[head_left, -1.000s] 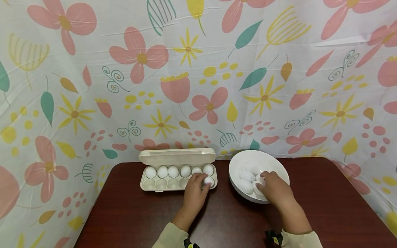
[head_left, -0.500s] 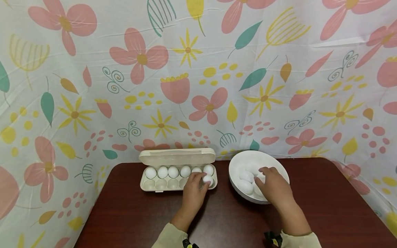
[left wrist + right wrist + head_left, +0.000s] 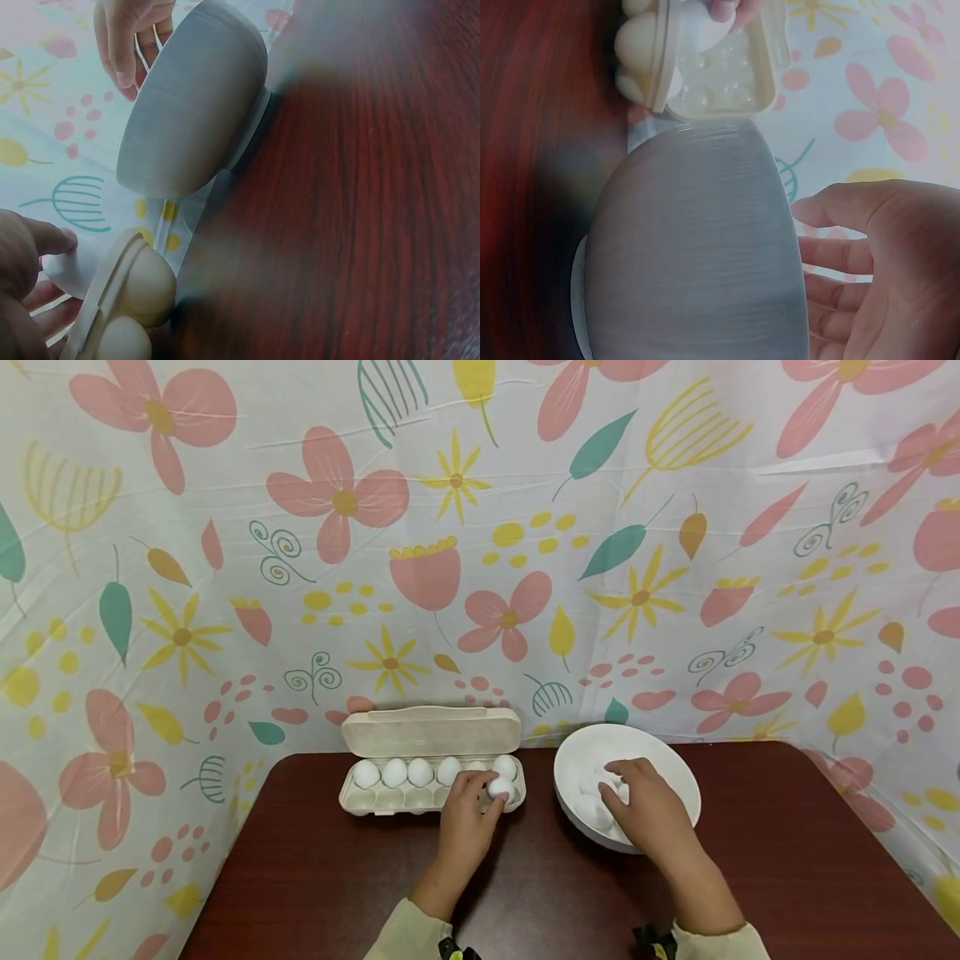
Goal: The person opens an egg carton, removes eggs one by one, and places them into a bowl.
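Observation:
My left hand (image 3: 467,818) pinches a white egg (image 3: 500,789) at the front right cup of the cream egg carton (image 3: 375,797). In the left wrist view, that egg (image 3: 75,268) shows between thumb and fingers above the carton edge. The carton's lid stands raised, and a row of white eggs fills its back cups. My right hand (image 3: 651,806) reaches into the white bowl (image 3: 675,768), fingers spread and relaxed over several white eggs (image 3: 592,812). The right wrist view shows the bowl's outer wall (image 3: 697,240) hiding the fingertips.
Both carton and bowl stand on a dark red-brown table (image 3: 540,902), near its back edge. A floral cloth (image 3: 480,568) hangs right behind them. The carton's other front cups (image 3: 390,799) hold no eggs.
My right hand has shifted left and slightly up over the eggs in the bowl. The carton has tipped a little, its lid now higher. My left hand keeps its hold, the egg slightly further left.

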Tool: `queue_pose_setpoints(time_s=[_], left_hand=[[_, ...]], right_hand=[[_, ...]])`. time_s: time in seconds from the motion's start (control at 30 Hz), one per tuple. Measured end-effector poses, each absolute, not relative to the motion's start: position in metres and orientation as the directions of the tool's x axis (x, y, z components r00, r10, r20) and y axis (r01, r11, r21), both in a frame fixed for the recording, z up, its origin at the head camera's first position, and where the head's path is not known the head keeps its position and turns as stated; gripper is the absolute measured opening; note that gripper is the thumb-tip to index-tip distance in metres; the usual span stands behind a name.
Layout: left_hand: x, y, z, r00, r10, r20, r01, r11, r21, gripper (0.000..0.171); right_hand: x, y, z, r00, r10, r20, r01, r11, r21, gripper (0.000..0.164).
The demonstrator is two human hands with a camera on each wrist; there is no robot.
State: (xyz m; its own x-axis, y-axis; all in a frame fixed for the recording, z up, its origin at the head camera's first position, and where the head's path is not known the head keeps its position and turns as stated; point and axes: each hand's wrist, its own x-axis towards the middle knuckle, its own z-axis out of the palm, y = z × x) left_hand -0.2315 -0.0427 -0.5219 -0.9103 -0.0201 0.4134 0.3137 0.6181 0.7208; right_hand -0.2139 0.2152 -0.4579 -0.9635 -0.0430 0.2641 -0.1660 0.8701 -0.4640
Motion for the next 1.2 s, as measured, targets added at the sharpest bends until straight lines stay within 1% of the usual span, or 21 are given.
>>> queue_pose_setpoints(time_s=[0.17,0.7,0.93,1.07,1.2], left_hand=[[-0.232,-0.043,-0.522,-0.91,-0.032,0.414,0.307,0.618,0.723,0.032],[-0.233,-0.044,-0.518,-0.849,-0.102,0.519,0.379,0.566,0.732,0.031],[-0.233,-0.046,-0.516,-0.834,-0.125,0.537,0.394,0.545,0.74,0.032],[-0.232,-0.046,-0.515,-0.829,-0.123,0.546,0.406,0.539,0.738,0.032],[-0.23,-0.045,-0.511,-0.818,-0.118,0.564,0.429,0.527,0.733,0.032]], right_hand=[[-0.213,0.213,-0.457,-0.965,-0.048,0.256,-0.167,0.869,-0.465,0.033],[-0.213,0.207,-0.457,-0.961,-0.077,0.266,-0.201,0.856,-0.477,0.031],[-0.213,0.204,-0.457,-0.955,-0.088,0.282,-0.219,0.852,-0.476,0.029],[-0.213,0.203,-0.457,-0.949,-0.1,0.298,-0.239,0.845,-0.478,0.028],[-0.212,0.199,-0.459,-0.934,-0.132,0.333,-0.286,0.834,-0.471,0.027]])
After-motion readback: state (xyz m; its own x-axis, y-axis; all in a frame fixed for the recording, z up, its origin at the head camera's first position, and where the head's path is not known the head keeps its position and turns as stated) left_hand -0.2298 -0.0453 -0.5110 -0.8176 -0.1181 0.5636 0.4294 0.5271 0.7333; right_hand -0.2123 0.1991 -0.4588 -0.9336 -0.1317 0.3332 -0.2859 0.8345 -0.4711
